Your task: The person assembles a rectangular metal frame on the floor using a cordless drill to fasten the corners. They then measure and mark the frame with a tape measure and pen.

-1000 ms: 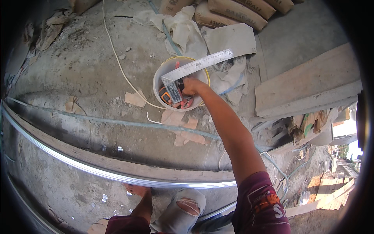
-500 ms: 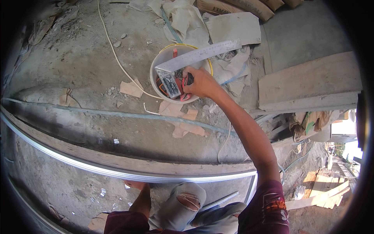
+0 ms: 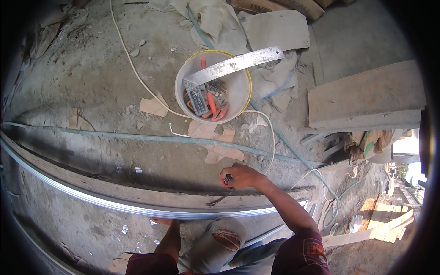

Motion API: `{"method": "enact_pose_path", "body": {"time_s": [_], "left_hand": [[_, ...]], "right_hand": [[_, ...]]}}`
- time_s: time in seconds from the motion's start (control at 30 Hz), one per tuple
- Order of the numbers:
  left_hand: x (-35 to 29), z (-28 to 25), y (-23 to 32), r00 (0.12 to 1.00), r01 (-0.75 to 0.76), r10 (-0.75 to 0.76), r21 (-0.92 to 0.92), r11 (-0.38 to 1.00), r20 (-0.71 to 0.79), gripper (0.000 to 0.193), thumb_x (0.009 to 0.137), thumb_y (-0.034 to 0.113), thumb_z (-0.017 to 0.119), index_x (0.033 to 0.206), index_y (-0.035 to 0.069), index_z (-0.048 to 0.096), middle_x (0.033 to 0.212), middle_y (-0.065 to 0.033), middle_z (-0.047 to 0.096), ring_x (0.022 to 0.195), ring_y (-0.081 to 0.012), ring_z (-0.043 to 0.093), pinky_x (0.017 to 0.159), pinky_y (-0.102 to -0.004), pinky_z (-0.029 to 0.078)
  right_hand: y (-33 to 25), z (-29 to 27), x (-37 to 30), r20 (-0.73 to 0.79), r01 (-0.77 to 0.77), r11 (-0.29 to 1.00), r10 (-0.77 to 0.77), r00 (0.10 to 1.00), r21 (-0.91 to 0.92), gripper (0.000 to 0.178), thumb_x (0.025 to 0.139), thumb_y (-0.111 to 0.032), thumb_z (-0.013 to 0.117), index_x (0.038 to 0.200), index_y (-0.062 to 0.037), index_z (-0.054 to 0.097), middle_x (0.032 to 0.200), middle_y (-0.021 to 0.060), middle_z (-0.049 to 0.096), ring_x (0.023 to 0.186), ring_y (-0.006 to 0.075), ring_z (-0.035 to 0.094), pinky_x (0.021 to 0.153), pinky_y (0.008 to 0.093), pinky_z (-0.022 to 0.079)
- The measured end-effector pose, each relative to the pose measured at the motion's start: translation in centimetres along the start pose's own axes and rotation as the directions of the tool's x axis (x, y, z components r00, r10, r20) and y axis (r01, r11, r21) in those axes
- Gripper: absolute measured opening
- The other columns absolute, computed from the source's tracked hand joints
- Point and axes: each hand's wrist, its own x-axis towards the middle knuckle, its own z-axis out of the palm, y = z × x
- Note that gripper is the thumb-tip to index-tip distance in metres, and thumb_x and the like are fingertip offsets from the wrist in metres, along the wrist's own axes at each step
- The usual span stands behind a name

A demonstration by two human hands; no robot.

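Observation:
My right hand point(image 3: 243, 176) is closed around the red-and-black handles of a pair of snips point(image 3: 225, 180). Their dark jaws point down toward a long silver metal channel point(image 3: 183, 214), apart from it as far as I can tell. This channel lies along a rough wooden plank point(image 3: 137, 189). At the channel's near edge is my left hand point(image 3: 163, 221), its fingers mostly hidden by the metal. Beyond my right hand stands a white bucket point(image 3: 180, 75) with a yellow rim, holding red-handled tools point(image 3: 211, 101) and a metal try square point(image 3: 238, 65) that sticks out over the rim.
A green hose point(image 3: 151, 136) and a pale cable point(image 3: 133, 68) cross the dusty ground. Torn brown paper point(image 3: 228, 151) lies before the bucket. A concrete block point(image 3: 366, 96) stands at the right. Small metal offcuts point(image 3: 124, 229) are scattered at the near left.
My right hand has come out of the bucket and back toward the channel, bringing the snips with it. The left hand stays at the channel's edge.

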Motion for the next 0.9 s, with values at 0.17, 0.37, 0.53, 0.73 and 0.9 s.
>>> {"method": "enact_pose_path", "body": {"time_s": [0.17, 0.37, 0.53, 0.73, 0.9], "left_hand": [[2.2, -2.2, 0.8, 0.998, 0.034, -0.018, 0.246, 0.969, -0.068, 0.065, 0.103, 0.060, 0.040, 0.148, 0.014, 0.037, 0.145, -0.0102, 0.047, 0.130, -0.0330, 0.048, 0.112, -0.0578, 0.038], [0.5, -1.9, 3.0, 1.000, 0.012, -0.013, 0.269, 0.963, 0.001, 0.070, 0.100, 0.061, 0.044, 0.149, 0.012, 0.035, 0.147, -0.0119, 0.044, 0.133, -0.0344, 0.044, 0.113, -0.0576, 0.035], [1.1, -2.8, 2.6, 1.000, 0.025, -0.022, 0.299, 0.954, -0.011, 0.075, 0.098, 0.062, 0.047, 0.151, 0.011, 0.033, 0.149, -0.0133, 0.041, 0.135, -0.0356, 0.042, 0.114, -0.0575, 0.033], [1.0, -2.3, 2.6, 1.000, 0.016, -0.021, 0.281, 0.959, 0.014, 0.080, 0.095, 0.063, 0.050, 0.152, 0.009, 0.031, 0.152, -0.0149, 0.038, 0.137, -0.0369, 0.038, 0.116, -0.0573, 0.031], [1.2, -2.2, 2.1, 1.000, 0.008, -0.014, 0.283, 0.959, 0.019, 0.085, 0.093, 0.063, 0.053, 0.153, 0.008, 0.029, 0.154, -0.0163, 0.035, 0.140, -0.0381, 0.036, 0.117, -0.0571, 0.028]], "right_hand": [[-9.5, -12.0, 1.4, -0.479, 0.540, 0.830, -0.533, 0.697, -0.138, 0.022, 0.089, -0.009, 0.057, 0.103, -0.0070, 0.074, 0.102, 0.0183, 0.072, 0.101, 0.0367, 0.069, 0.091, 0.0463, 0.054], [-10.4, -19.1, 10.9, -0.093, 0.299, 0.686, -0.472, 0.877, -0.663, 0.029, 0.082, -0.006, 0.061, 0.106, -0.0060, 0.076, 0.105, 0.0200, 0.074, 0.097, 0.0412, 0.070, 0.088, 0.0480, 0.055], [-13.5, -20.0, 10.3, 0.003, 0.203, 0.458, -0.401, 0.916, -0.866, 0.020, 0.086, -0.023, 0.068, 0.097, -0.0084, 0.076, 0.097, 0.0162, 0.075, 0.095, 0.0353, 0.073, 0.081, 0.0459, 0.056], [-8.6, -20.0, 12.5, -0.130, 0.103, 0.442, -0.466, 0.875, -0.891, 0.021, 0.088, -0.030, 0.070, 0.096, -0.0121, 0.078, 0.096, 0.0109, 0.077, 0.093, 0.0305, 0.075, 0.080, 0.0429, 0.057], [-7.2, -19.6, 12.9, -0.136, 0.317, 0.565, -0.617, 0.775, -0.761, 0.021, 0.086, -0.031, 0.072, 0.102, -0.0178, 0.079, 0.094, 0.0118, 0.076, 0.091, 0.0325, 0.075, 0.081, 0.0437, 0.058]]}}
